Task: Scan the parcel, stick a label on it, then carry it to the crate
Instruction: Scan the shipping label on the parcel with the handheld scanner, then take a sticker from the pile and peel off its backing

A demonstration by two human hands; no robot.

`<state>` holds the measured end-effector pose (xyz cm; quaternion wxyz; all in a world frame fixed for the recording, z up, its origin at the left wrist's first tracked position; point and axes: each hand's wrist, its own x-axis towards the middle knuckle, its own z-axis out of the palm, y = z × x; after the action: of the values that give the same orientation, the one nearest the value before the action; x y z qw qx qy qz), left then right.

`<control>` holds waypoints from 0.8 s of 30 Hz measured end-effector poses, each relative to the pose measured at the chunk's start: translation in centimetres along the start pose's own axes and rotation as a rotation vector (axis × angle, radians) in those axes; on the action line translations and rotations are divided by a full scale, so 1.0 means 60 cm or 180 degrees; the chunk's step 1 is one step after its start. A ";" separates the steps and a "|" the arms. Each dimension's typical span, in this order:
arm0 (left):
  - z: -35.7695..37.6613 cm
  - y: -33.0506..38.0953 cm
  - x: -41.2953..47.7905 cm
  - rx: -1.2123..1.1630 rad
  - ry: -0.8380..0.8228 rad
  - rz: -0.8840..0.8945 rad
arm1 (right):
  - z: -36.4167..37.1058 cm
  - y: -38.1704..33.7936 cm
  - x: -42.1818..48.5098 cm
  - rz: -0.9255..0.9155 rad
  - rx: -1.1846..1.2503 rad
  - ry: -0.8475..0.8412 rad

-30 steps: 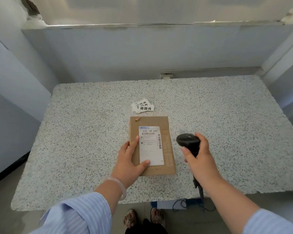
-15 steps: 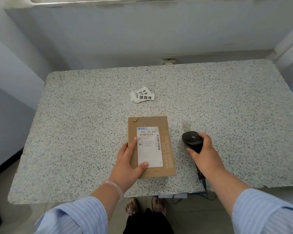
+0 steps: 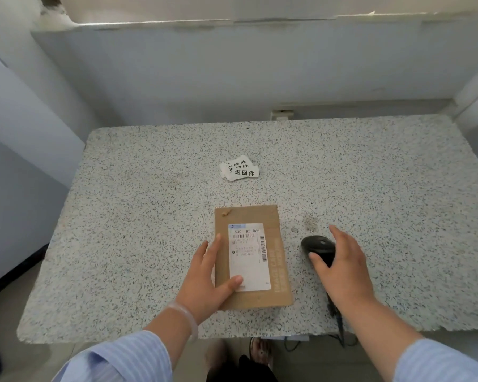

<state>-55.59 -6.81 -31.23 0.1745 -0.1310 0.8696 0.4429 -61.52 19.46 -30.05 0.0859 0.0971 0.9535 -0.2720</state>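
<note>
Lowered to the table, scanner (image 3: pixel 319 248) under right hand's (image 3: pixel 342 267) loosening grip; left hand (image 3: pixel 207 279) flat on parcel (image 3: pixel 250 216) labelled "530 05 065".

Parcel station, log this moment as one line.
left hand flat on parcel | right hand on scanner on table | labels untouched

one parcel (image 3: pixel 253 256), one scanner (image 3: pixel 318 248), two loose labels (image 3: pixel 240 170) (overlapping), two hands.

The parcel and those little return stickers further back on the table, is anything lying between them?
Nothing. In the head view, only bare speckled table separates the parcel from the stickers. The scanner sits off to the parcel's right, under the right hand.
</note>
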 end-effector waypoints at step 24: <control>-0.070 0.057 0.392 0.0980 -0.0235 0.0396 | 0.165 -0.209 0.373 -0.0771 -0.0738 -0.0489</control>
<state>-78.96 -10.00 -36.28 0.1966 -0.0322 0.9266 0.3189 -84.95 6.81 -36.88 0.1358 -0.0500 0.9738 -0.1752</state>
